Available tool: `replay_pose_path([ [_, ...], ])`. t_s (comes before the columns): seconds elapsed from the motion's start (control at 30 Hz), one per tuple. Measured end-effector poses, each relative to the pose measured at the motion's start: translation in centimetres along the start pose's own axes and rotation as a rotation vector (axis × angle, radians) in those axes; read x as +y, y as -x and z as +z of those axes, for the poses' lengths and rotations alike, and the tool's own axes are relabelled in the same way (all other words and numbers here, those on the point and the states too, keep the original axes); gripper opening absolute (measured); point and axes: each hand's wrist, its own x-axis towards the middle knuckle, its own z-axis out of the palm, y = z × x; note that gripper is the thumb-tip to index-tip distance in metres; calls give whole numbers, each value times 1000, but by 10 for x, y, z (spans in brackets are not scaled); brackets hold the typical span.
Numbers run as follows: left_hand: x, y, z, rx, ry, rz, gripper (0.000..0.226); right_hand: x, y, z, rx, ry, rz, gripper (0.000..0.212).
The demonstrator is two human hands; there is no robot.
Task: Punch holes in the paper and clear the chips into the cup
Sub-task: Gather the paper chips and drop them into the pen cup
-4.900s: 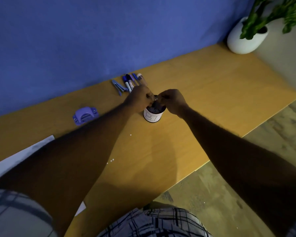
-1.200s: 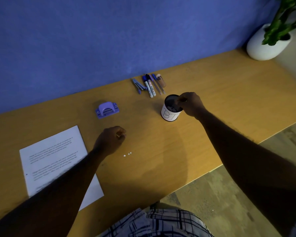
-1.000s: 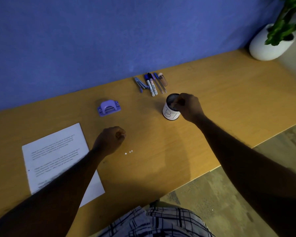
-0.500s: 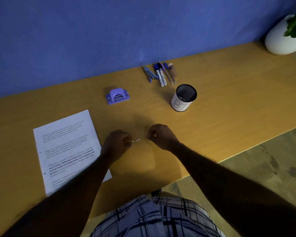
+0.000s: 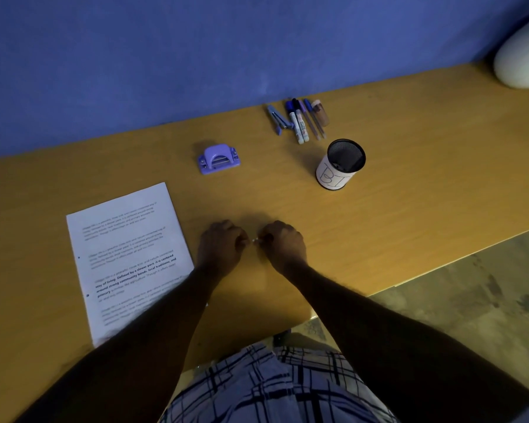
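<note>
A printed white paper [image 5: 126, 254] lies flat at the left of the wooden desk [image 5: 409, 184]. The purple hole punch [image 5: 218, 158] sits behind it, with no hand on it. A black mesh cup [image 5: 339, 166] with a white label stands upright at the right. My left hand [image 5: 222, 248] and my right hand [image 5: 284, 247] rest close together on the desk, fingers curled. Tiny white paper chips [image 5: 254, 239] lie between their fingertips. My right fingertips pinch at the chips. My left fingertips are just beside them; whether they hold any is hidden.
A row of markers and pens [image 5: 300, 120] lies by the blue wall behind the cup. A white plant pot [image 5: 521, 59] stands at the far right corner. The desk's front edge [image 5: 440, 264] runs diagonally at the right, above the floor.
My right hand left the cup and came down to the chips beside my left hand. Both hands have since closed in on the chips, hiding most of them.
</note>
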Motion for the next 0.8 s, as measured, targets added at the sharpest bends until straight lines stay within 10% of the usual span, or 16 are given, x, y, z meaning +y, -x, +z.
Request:
replay_pose_path([
  [0.5, -14, -13, -15, -126, 336, -145, 19, -14, -17, -7, -251, 220, 34, 25],
  [0.8, -4, -32, -27, -102, 492, -220, 23, 26, -23, -69, -130, -651, 279, 19],
])
